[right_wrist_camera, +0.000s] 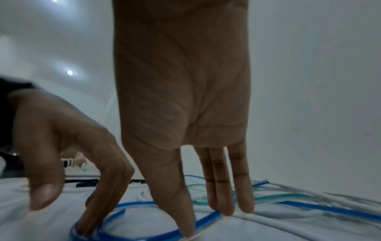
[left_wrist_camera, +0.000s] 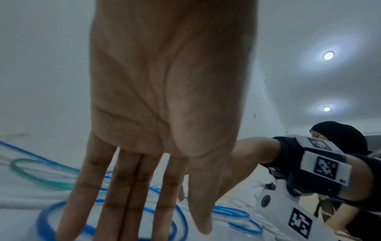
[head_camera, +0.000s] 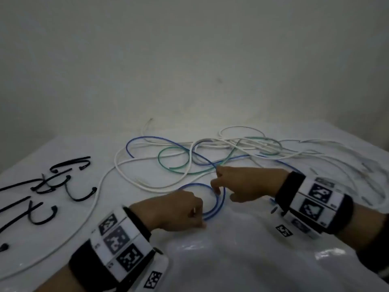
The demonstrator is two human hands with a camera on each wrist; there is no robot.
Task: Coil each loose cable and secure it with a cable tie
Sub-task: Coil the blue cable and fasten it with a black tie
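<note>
A blue cable (head_camera: 195,184) lies partly wound into a small double loop on the table between my hands, and its free length runs back into the tangle. My left hand (head_camera: 195,216) presses the near side of the loop with straight fingers (left_wrist_camera: 132,187), nothing gripped. My right hand (head_camera: 216,187) rests its fingertips (right_wrist_camera: 224,210) on the far right side of the same blue loop (right_wrist_camera: 136,203), thumb down beside it. The blue loop (left_wrist_camera: 44,218) rings my left fingertips in the left wrist view.
Behind the hands, several white cables (head_camera: 117,165) and a green cable (head_camera: 160,163) lie tangled with the blue one. Several black cable ties (head_camera: 69,163) lie loose at the left. A shiny plastic sheet (head_camera: 231,249) covers the table, and a white wall (head_camera: 189,60) stands behind.
</note>
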